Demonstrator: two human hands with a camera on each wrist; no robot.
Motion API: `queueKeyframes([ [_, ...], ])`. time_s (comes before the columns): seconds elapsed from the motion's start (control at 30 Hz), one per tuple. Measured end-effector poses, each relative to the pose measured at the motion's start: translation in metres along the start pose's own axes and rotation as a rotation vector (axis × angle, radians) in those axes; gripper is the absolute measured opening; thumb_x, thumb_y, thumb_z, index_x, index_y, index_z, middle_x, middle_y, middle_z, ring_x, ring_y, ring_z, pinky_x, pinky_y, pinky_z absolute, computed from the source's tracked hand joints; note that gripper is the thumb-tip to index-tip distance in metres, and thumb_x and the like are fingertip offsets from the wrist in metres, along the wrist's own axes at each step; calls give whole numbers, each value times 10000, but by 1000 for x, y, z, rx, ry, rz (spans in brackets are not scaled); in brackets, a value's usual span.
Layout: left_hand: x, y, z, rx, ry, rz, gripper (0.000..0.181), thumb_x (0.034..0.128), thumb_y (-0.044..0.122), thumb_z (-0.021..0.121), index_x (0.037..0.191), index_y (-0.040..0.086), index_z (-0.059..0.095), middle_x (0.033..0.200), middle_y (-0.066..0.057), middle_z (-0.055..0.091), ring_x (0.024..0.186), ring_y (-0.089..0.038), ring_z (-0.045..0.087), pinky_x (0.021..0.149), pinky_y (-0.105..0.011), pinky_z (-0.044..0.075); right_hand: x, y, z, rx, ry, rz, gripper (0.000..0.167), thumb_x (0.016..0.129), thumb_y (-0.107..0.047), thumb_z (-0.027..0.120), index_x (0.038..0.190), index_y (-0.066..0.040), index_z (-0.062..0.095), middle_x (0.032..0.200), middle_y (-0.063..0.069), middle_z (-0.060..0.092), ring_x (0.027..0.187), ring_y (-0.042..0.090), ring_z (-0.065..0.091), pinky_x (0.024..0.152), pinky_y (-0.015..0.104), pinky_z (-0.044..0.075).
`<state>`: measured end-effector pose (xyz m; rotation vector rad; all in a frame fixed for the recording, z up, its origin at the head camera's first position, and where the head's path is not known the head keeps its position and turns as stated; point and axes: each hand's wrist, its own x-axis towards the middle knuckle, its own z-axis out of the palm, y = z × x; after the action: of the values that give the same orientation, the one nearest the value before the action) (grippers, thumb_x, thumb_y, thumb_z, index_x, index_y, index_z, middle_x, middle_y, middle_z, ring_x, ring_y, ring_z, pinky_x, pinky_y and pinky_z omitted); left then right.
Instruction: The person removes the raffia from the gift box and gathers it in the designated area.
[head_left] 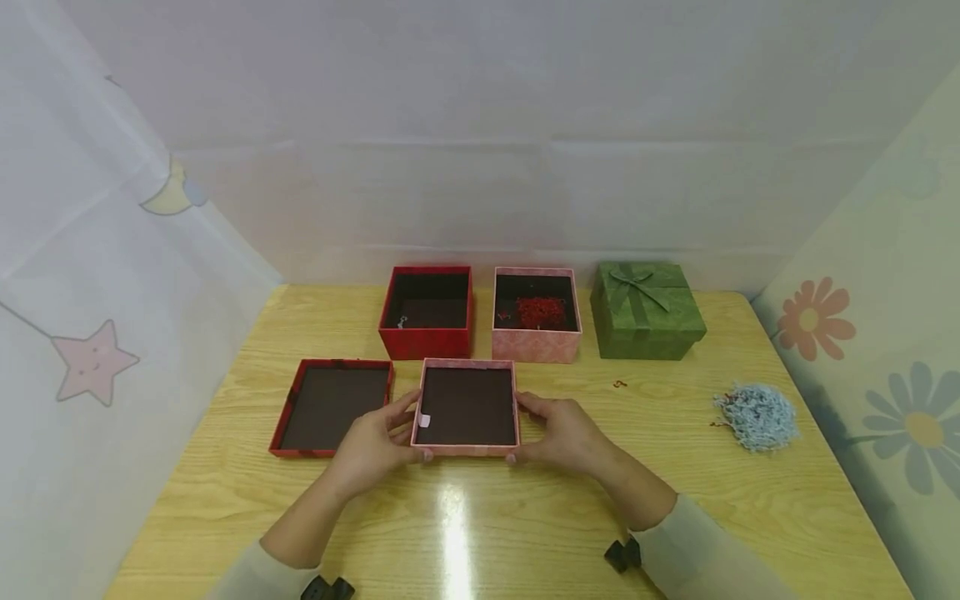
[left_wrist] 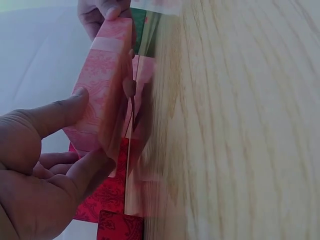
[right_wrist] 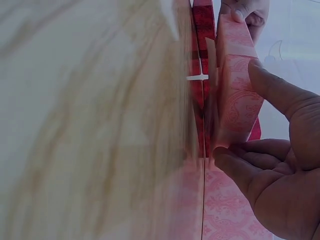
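One pale drape (head_left: 480, 167) backs the table (head_left: 555, 533) beneath the held lid (head_left: 467, 407).

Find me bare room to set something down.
Bare table lies between the right hand and blue shreds, in front of the red scrap, and in front of the pink lid. It's crowded where red lid, left hand and pink lid sit close before the red box.

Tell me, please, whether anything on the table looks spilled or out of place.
A small curled red scrap lies loose on the pale wooden table, apart from the tangled red shreds inside the pink patterned square box; it looks stray, perhaps spilled.
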<state>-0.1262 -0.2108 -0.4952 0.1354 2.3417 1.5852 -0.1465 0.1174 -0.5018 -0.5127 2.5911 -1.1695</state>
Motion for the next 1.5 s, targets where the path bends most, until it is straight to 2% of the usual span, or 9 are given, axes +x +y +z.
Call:
queueKeyframes([
  [0.17, -1, 1, 1, 89, 1, 2, 940, 756, 71, 928, 1569, 73, 456, 1478, -237, 554, 1257, -398, 619, 877, -340, 595, 2, 0, 3, -22, -29, -7, 1001, 688, -396, 978, 1510, -39, 532, 1487, 108, 575, 1373, 239, 538, 1119, 421, 459],
  [0.37, 1, 0, 4, 79, -16, -4, 946, 757, -15, 899, 1575, 34, 425, 1548, -217, 477, 1271, -369, 610, 867, -321, 594, 4, -4, 3, -55, -38, -5, 981, 690, -341, 976, 1508, -29, 531, 1475, 126, 584, 1366, 268, 544, 1120, 439, 458],
  [0.6, 1, 1, 4, 140, -10, -6, 945, 756, -24, 888, 1576, 40, 422, 1538, -218, 481, 1243, -351, 632, 831, -300, 604, 5, -2, 2, -66, -57, -22, 975, 705, -328, 968, 1520, -39, 517, 1487, 114, 572, 1378, 256, 531, 1127, 427, 451],
  [0.73, 0, 4, 2, 167, -14, -6, 978, 747, 14, 910, 1586, 49, 409, 1532, -214, 492, 1240, -341, 638, 839, -310, 605, 6, -2, 0, -61, -80, -21, 959, 721, -322, 957, 1526, -48, 513, 1481, 89, 584, 1370, 235, 533, 1116, 432, 462],
  [0.83, -1, 8, 2, 226, -2, -3, 994, 740, 87, 938, 1586, 65, 418, 1523, -198, 508, 1226, -327, 652, 846, -313, 605, 5, -2, -2, -64, -96, -30, 935, 736, -322, 947, 1524, -56, 520, 1463, 92, 602, 1350, 238, 553, 1099, 440, 477],
  [1.0, -3, 16, 0, 302, 15, 21, 992, 755, 175, 940, 1590, 71, 414, 1513, -189, 525, 1207, -323, 664, 841, -312, 610, 2, -2, -11, -37, -90, -30, 901, 774, -321, 923, 1532, -60, 512, 1451, 119, 611, 1261, 313, 635, 1047, 459, 520],
  [1.17, -3, 23, -2, 300, 32, 28, 973, 773, 228, 932, 1600, 168, 423, 1555, -159, 494, 1215, -343, 659, 864, -349, 608, 1, -1, -19, 63, -62, -30, 885, 816, -225, 907, 1563, -63, 461, 1495, 130, 573, 1252, 376, 640, 1027, 488, 528],
  [1.33, 0, 28, -5, 261, 17, 55, 964, 797, 248, 920, 1610, 249, 403, 1596, -143, 440, 1256, -386, 624, 901, -369, 593, 2, 0, -26, 98, -36, -60, 875, 830, -229, 902, 1570, -90, 456, 1505, 138, 563, 1353, 306, 571, 1049, 462, 514],
  [1.5, 5, 34, -6, 251, 18, 87, 947, 812, 285, 910, 1609, 282, 399, 1597, -135, 442, 1262, -416, 612, 931, -421, 582, 2, -1, -32, 124, -4, -88, 866, 836, -252, 899, 1566, -89, 461, 1515, 134, 554, 1374, 279, 552, 1057, 420, 510],
])
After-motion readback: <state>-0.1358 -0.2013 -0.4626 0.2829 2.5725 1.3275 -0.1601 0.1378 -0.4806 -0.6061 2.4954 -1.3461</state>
